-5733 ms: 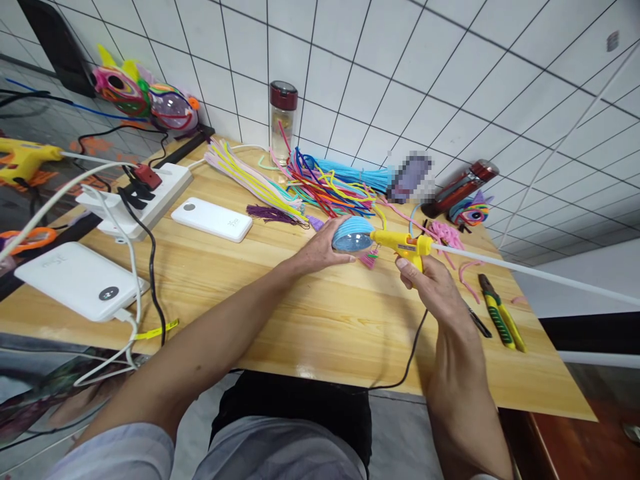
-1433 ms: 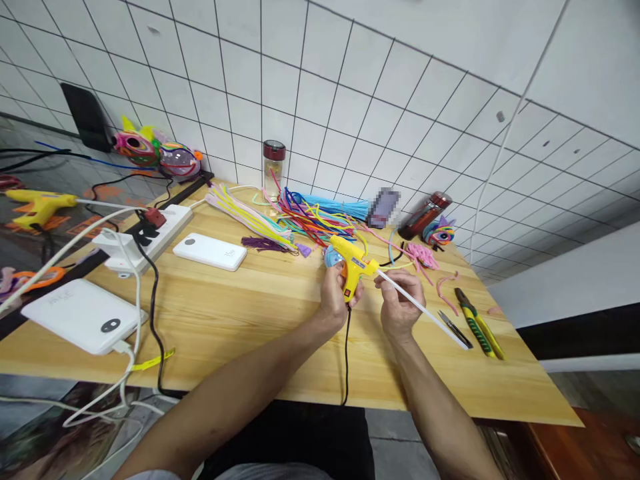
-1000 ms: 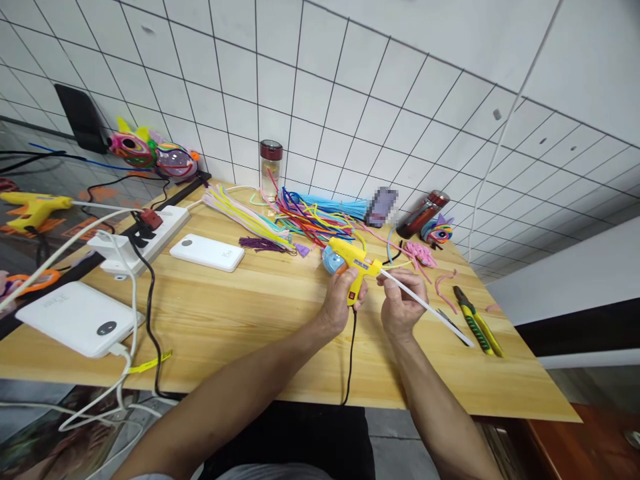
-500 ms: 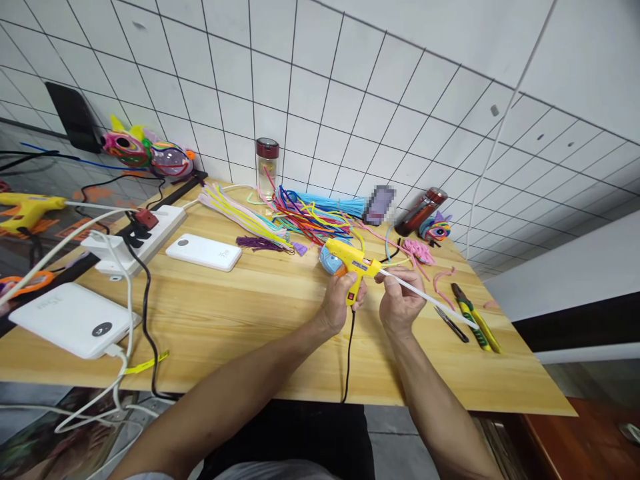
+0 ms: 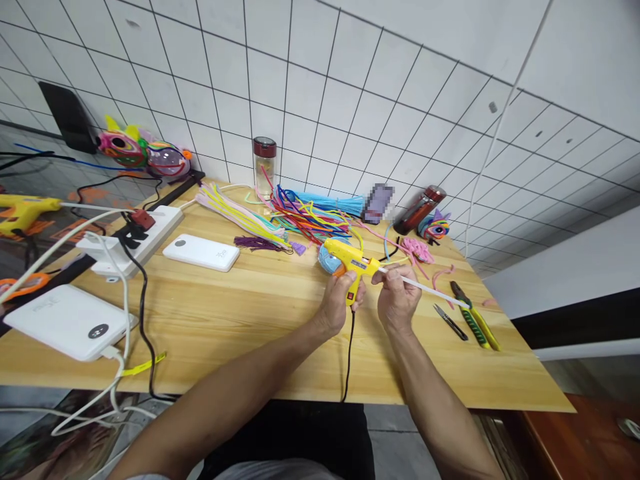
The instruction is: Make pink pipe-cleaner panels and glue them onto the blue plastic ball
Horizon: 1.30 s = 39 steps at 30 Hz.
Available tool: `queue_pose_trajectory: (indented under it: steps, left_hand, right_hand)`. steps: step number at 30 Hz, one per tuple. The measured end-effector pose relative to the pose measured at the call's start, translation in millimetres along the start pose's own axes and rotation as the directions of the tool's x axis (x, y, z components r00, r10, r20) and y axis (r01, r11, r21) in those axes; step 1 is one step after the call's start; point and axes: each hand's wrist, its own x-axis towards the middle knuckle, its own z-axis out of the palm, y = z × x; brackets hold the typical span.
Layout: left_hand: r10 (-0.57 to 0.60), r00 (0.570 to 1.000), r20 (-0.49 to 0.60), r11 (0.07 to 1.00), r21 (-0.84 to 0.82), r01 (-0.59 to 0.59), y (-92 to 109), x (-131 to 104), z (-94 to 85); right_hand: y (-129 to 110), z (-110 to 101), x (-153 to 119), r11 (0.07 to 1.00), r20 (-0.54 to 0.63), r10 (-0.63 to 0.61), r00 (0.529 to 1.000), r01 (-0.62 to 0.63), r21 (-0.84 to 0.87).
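My left hand [image 5: 337, 301] is wrapped round the handle of a yellow hot glue gun [image 5: 345, 255], whose nozzle points left. From its handle a black cord [image 5: 349, 353] hangs down over the table edge. A long white glue stick [image 5: 435, 292] reaches into the rear of the gun. My right hand [image 5: 399, 299] pinches this stick just behind the gun. Behind the gun, partly covered by it, is a light blue round piece [image 5: 329, 259] with some orange on it.
Several coloured pipe cleaners [image 5: 310, 217] lie at the back, near a glass bottle [image 5: 265, 167] and a dark red flask [image 5: 420, 208]. Pliers [image 5: 475, 317] and small snips [image 5: 450, 322] lie at right. White power banks [image 5: 201, 253] and a power strip [image 5: 145, 240] with cables occupy the left.
My right hand has shifted slightly left toward the gun, and the glue stick has moved further into its rear. My left hand keeps its hold on the gun.
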Motion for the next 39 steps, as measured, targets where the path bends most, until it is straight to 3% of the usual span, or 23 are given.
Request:
queue_pose_trajectory:
  steps: [4, 12, 33, 36, 39]
  left_hand:
    - [-0.010, 1.000, -0.026, 1.000, -0.029, 0.009, -4, 2, -1.9]
    - [-0.001, 1.000, -0.006, 1.000, -0.003, 0.001, -3, 1, -3.3]
    - [-0.041, 0.998, -0.049, 0.999, 0.014, 0.042, -3, -1, 0.6]
    - [-0.041, 0.998, -0.037, 0.998, 0.035, 0.043, -2, -2, 3.8]
    - [-0.013, 0.996, -0.088, 0.999, 0.046, 0.017, -4, -2, 3.9]
  right_hand:
    - [-2, 0, -2, 0.998, 0.039, 0.066, 0.997, -0.065, -0.010]
    - [-2, -1, -1, 0.994, -0.026, 0.092, 0.995, -0.093, -0.063]
    - [4, -1, -1, 0.990, -0.005, 0.143, 0.990, -0.143, -0.023]
    - [4, -1, -6, 0.978, 0.084, 0.209, 0.974, -0.208, -0.013]
    - [5, 1, -13, 0.938, 0.293, 0.341, 0.893, -0.346, -0.034]
